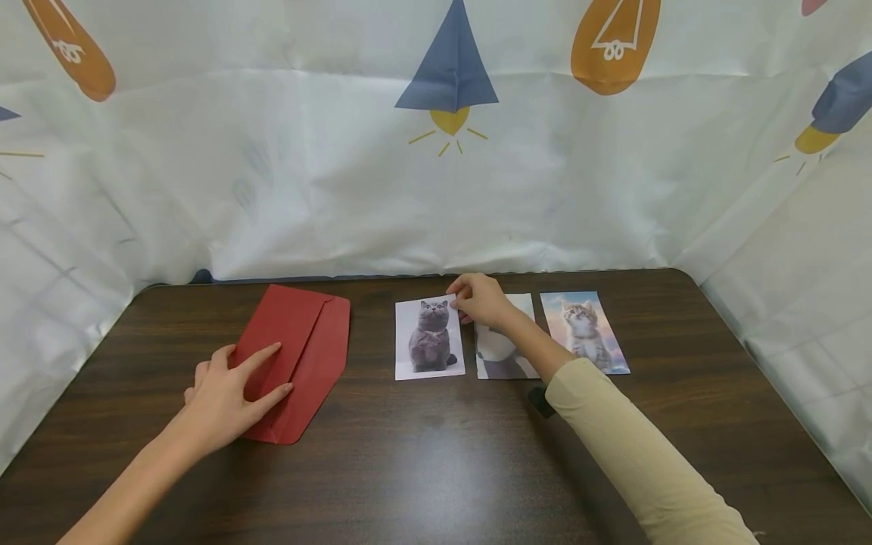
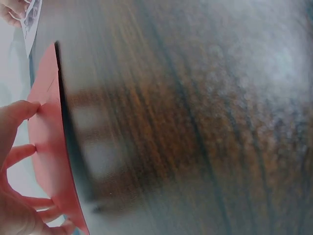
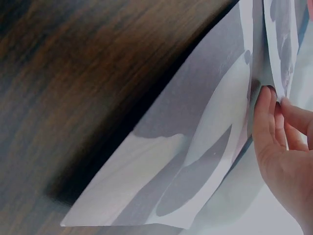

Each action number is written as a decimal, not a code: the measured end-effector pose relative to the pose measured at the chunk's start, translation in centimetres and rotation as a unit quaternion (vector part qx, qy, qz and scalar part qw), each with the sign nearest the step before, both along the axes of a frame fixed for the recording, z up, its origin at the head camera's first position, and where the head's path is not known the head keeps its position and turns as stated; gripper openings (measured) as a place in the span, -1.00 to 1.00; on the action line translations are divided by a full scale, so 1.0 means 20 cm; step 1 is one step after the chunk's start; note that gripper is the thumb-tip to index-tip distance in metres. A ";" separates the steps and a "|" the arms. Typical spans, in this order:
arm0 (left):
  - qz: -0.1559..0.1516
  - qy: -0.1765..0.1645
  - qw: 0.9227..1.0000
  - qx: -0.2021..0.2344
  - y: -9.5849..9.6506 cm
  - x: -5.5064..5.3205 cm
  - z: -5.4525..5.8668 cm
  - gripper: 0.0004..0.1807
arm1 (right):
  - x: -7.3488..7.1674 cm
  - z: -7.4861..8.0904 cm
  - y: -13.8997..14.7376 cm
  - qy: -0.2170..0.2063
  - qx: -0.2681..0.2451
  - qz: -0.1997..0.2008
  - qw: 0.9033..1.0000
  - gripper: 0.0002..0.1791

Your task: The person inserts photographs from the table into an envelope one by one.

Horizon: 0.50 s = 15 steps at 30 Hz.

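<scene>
On the left of the table lies a red envelope (image 1: pixel 286 344) with its flap side up. My left hand (image 1: pixel 228 393) rests on it, thumb and fingers spread; the left wrist view shows the fingertips (image 2: pixel 32 108) touching the red paper. With my right hand (image 1: pixel 480 301) I pinch the upper right corner of a photo of a grey cat (image 1: pixel 429 341) between thumb and fingers. A grey-and-white picture (image 3: pixel 195 127) lies just to the right, partly hidden under my right hand and forearm. Farther right is a photo of a striped kitten (image 1: pixel 582 325), its lower part beside my forearm.
The dark wooden table (image 1: pixel 409 469) has a white curtain (image 1: pixel 327 189) printed with lamps and bulbs behind it and along both sides. A small black object (image 1: pixel 541 402) shows beneath my right wrist.
</scene>
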<state>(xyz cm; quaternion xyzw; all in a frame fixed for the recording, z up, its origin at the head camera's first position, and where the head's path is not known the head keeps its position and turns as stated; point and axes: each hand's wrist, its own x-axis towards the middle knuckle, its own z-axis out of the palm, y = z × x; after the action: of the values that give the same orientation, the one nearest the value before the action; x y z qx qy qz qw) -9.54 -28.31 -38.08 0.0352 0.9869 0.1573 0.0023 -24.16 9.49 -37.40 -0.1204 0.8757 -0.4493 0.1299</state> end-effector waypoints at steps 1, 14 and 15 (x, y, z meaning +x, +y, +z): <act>-0.003 0.003 1.000 0.001 0.00 0.00 0.00 -0.19 | 0.00 0.00 0.00 -0.002 -0.007 -0.001 1.000 -0.75; -0.039 0.004 0.999 -0.034 -0.01 0.00 0.00 -0.18 | 0.02 0.01 -0.01 -0.013 -0.045 -0.004 0.999 -0.73; -0.041 0.005 0.998 -0.043 -0.01 0.00 0.00 -0.18 | 0.02 0.01 -0.01 -0.013 -0.045 -0.004 0.999 -0.73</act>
<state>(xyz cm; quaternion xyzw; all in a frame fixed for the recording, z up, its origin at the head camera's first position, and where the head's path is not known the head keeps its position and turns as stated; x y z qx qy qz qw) -9.49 -28.45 -38.11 0.0764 0.9905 0.1139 0.0050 -23.71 9.33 -37.16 -0.1166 0.8533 -0.4902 0.1338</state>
